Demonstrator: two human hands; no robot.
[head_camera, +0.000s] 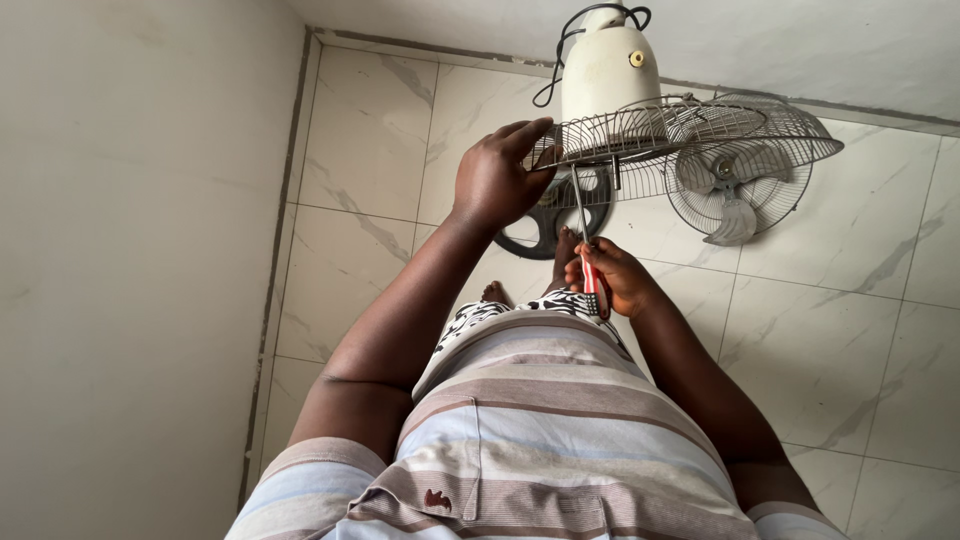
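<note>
Head view, wearer's own body only.

Shirt (540, 430): short-sleeved, horizontal stripes in pale blue, cream, grey-brown, dusty mauve. Fabric looks knit, slightly rumpled over belly. Chest pocket near lower middle of frame, stitched edge visible, small dark red-brown embroidered mark on it. Sleeve hems end at upper arm, both sides.

Lower garment (500, 312): black-and-white patterned cloth showing just beyond shirt hem.

2 forearms bare. Left hand (495, 180), right hand (615, 278): no gloves, no rings or watch seen. Bare foot (495, 293) partly visible.
</note>
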